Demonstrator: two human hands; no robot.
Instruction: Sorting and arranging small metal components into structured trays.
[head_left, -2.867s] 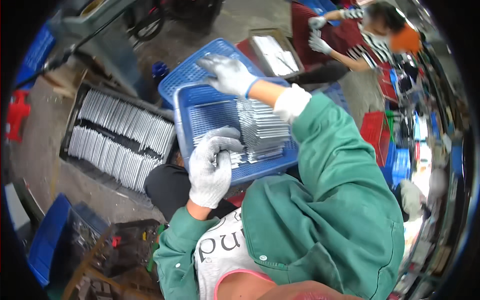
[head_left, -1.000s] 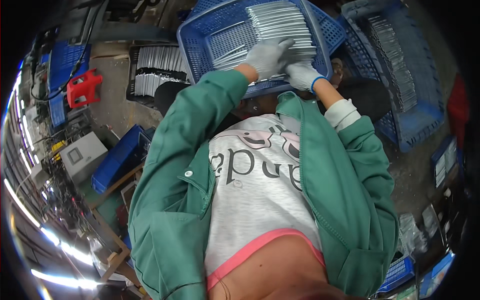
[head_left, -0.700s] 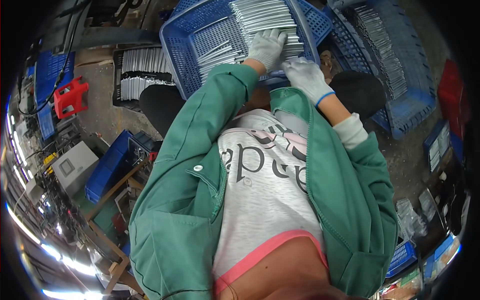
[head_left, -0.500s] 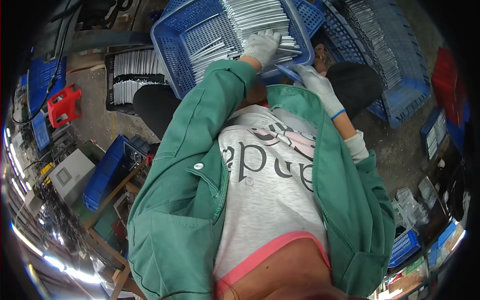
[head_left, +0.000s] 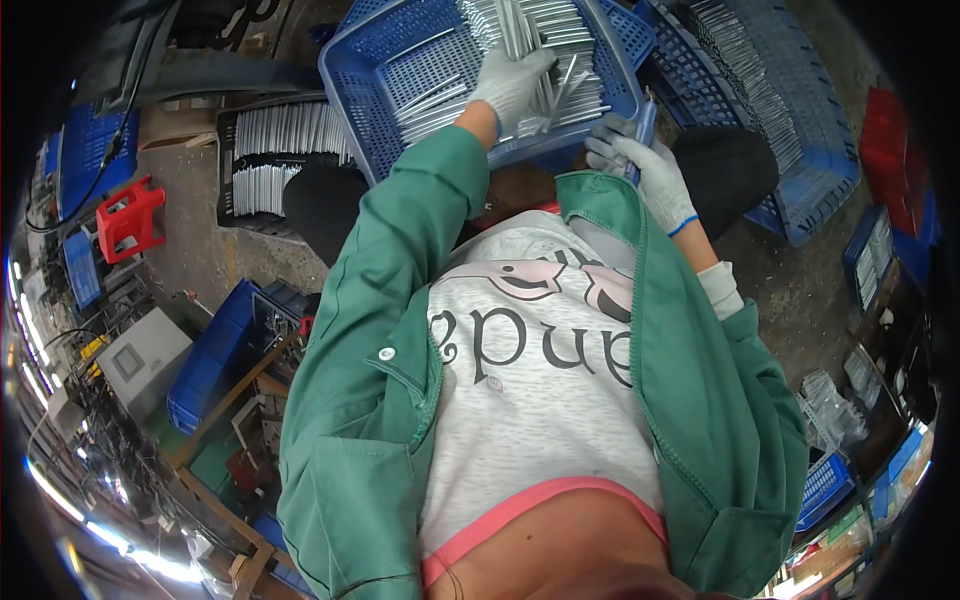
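Note:
My left hand (head_left: 512, 92), in a pale work glove, is closed around a bundle of thin silvery metal rods (head_left: 519, 32). The bundle stands tilted over a blue perforated plastic basket (head_left: 345, 95), where more rods of the same kind lie in layers. At the basket's near right corner, my gloved right hand (head_left: 648, 178) grips a narrow blue object (head_left: 646, 125) pointing up and away; its exact kind cannot be made out. The right fingers are curled and partly hidden from view.
Left of the basket, a black crate (head_left: 228, 190) holds rows of rods. Another large blue basket (head_left: 815, 195) of rods stands to the right. A red stool (head_left: 130, 215) is at far left, and red and blue bins (head_left: 893, 150) line the far right.
My left hand has gone from resting on the rods to holding a raised bundle of them. My right hand has turned the blue object from lying sideways to nearly upright, slightly right.

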